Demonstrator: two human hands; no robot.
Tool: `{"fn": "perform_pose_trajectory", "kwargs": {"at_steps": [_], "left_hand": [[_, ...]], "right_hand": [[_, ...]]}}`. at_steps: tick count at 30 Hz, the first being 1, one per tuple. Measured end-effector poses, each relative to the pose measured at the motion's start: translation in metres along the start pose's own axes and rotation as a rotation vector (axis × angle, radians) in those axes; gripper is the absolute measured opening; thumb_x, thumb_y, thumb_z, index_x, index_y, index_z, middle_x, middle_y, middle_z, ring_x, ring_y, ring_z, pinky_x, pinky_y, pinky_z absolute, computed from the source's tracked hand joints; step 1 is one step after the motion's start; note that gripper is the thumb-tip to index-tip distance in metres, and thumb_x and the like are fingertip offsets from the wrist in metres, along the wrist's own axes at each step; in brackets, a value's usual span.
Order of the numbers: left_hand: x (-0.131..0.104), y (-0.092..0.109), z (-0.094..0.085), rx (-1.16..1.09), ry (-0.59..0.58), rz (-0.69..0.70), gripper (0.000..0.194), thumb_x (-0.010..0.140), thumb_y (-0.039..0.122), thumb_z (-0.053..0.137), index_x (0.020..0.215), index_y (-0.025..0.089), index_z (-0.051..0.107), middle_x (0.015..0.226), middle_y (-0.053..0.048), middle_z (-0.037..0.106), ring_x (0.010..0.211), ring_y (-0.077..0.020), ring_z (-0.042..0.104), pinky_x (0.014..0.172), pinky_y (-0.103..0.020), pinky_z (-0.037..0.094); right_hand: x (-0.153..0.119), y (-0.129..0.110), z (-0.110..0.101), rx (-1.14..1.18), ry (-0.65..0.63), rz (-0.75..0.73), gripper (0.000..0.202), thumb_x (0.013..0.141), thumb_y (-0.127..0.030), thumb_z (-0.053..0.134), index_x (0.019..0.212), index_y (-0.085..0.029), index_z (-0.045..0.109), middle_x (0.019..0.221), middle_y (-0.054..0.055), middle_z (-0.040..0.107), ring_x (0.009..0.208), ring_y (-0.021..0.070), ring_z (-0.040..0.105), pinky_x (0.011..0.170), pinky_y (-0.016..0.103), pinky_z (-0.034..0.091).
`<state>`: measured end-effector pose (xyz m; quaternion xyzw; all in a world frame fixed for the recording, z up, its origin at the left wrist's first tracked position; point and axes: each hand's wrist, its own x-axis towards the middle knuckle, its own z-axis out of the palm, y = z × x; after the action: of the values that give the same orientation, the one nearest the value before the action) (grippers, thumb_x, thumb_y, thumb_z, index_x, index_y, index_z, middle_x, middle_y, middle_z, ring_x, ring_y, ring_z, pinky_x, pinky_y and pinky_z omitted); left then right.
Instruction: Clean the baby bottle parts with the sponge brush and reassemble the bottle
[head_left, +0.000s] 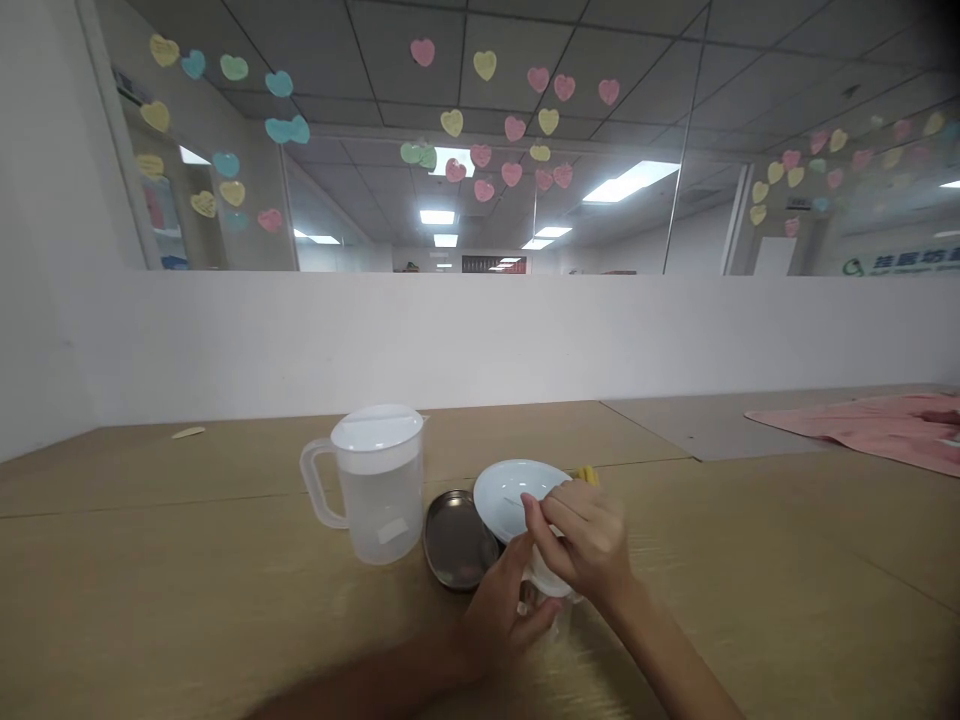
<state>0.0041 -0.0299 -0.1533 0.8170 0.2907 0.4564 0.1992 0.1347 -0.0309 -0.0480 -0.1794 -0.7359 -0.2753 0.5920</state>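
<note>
My left hand (499,610) is curled round the side of a small clear cup (556,625) with a white top part (547,578). Just above the cup, my right hand (589,530) is closed, thumb against the curled fingers; whatever it grips is hidden. Behind both hands lies a white oval bowl (499,500), partly covered by the right hand. A shallow metal dish (457,545) rests to the left of the bowl. Further left stands a clear plastic pitcher (379,500) with a white lid and a handle. Something yellow (587,474) peeks out behind my right hand.
The wooden table (225,600) runs back to a white wall (450,335) with a window above, dotted with heart-shaped notes. A pink cloth (877,425) lies at the far right. Near the back left is a small pale flat piece (188,432).
</note>
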Motion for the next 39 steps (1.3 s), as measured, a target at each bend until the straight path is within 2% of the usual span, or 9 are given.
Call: {"fn": "perform_pose_trajectory", "kwargs": {"at_steps": [4,8,12,15,17,23,28,33,39], "left_hand": [[-0.005,-0.022,0.009,0.028,0.051,0.054,0.070,0.080,0.020,0.057,0.142,0.018,0.024,0.135,-0.014,0.047,0.120,-0.0274,0.050,0.102,-0.044,0.043],[-0.009,-0.041,0.019,0.072,0.119,0.027,0.077,0.077,0.019,0.060,0.143,0.017,0.021,0.140,-0.016,0.043,0.124,-0.0286,0.047,0.104,-0.046,0.040],[-0.007,-0.038,0.021,0.034,0.128,-0.013,0.082,0.075,0.019,0.062,0.144,0.018,0.018,0.139,-0.016,0.043,0.122,-0.0273,0.049,0.101,-0.042,0.044],[-0.003,-0.028,0.018,-0.046,0.114,-0.086,0.086,0.073,0.016,0.061,0.145,0.018,0.014,0.128,-0.014,0.053,0.106,-0.0225,0.059,0.090,-0.036,0.051],[-0.002,-0.023,0.016,-0.074,0.106,-0.117,0.086,0.073,0.015,0.061,0.145,0.018,0.014,0.121,-0.013,0.057,0.100,-0.0210,0.061,0.087,-0.034,0.052],[-0.005,-0.021,0.016,-0.035,0.120,-0.147,0.077,0.074,0.018,0.062,0.141,0.018,0.026,0.135,-0.014,0.047,0.121,-0.0262,0.048,0.104,-0.042,0.040],[-0.002,-0.017,0.014,-0.058,0.094,-0.171,0.075,0.075,0.021,0.062,0.140,0.017,0.026,0.132,-0.014,0.050,0.119,-0.0254,0.050,0.103,-0.041,0.041],[0.000,-0.017,0.013,-0.048,0.070,-0.146,0.073,0.076,0.021,0.061,0.140,0.016,0.026,0.134,-0.014,0.049,0.120,-0.0248,0.049,0.105,-0.041,0.038],[0.000,-0.017,0.014,-0.048,0.052,-0.164,0.070,0.077,0.020,0.061,0.139,0.016,0.028,0.135,-0.013,0.048,0.123,-0.0240,0.047,0.107,-0.040,0.036]], "right_hand": [[-0.051,0.024,0.015,0.105,-0.009,0.196,0.018,0.083,-0.010,0.051,0.067,-0.018,0.052,0.059,0.001,0.053,0.057,0.0127,0.049,0.054,0.027,0.038],[-0.076,0.031,0.020,0.256,-0.118,0.376,0.013,0.086,-0.019,0.047,0.087,-0.018,0.059,0.078,0.006,0.062,0.072,0.0168,0.059,0.063,0.029,0.047],[-0.085,0.033,0.020,0.404,-0.230,0.465,0.021,0.087,-0.031,0.045,0.098,-0.019,0.059,0.085,0.006,0.066,0.077,0.0192,0.063,0.066,0.030,0.049],[-0.090,0.032,0.020,0.407,-0.265,0.508,0.024,0.084,-0.035,0.050,0.101,-0.019,0.058,0.089,0.006,0.067,0.077,0.0200,0.064,0.067,0.031,0.050],[-0.093,0.030,0.022,0.376,-0.242,0.554,0.024,0.083,-0.036,0.052,0.099,-0.019,0.059,0.087,0.005,0.068,0.076,0.0198,0.064,0.067,0.030,0.050],[-0.094,0.031,0.029,0.409,-0.174,0.782,0.024,0.082,-0.040,0.054,0.089,-0.019,0.063,0.085,0.004,0.069,0.076,0.0193,0.063,0.064,0.027,0.049],[-0.093,0.038,0.030,0.491,-0.006,0.987,0.032,0.083,-0.045,0.051,0.091,-0.017,0.065,0.075,0.003,0.065,0.063,0.0155,0.056,0.058,0.027,0.045],[-0.093,0.036,0.031,0.483,0.096,1.059,0.034,0.079,-0.045,0.057,0.094,-0.016,0.064,0.071,0.001,0.060,0.060,0.0139,0.052,0.060,0.027,0.044],[-0.087,0.027,0.030,0.522,0.256,1.159,0.032,0.076,-0.047,0.059,0.087,-0.017,0.057,0.064,-0.002,0.055,0.055,0.0129,0.050,0.057,0.026,0.043]]}}
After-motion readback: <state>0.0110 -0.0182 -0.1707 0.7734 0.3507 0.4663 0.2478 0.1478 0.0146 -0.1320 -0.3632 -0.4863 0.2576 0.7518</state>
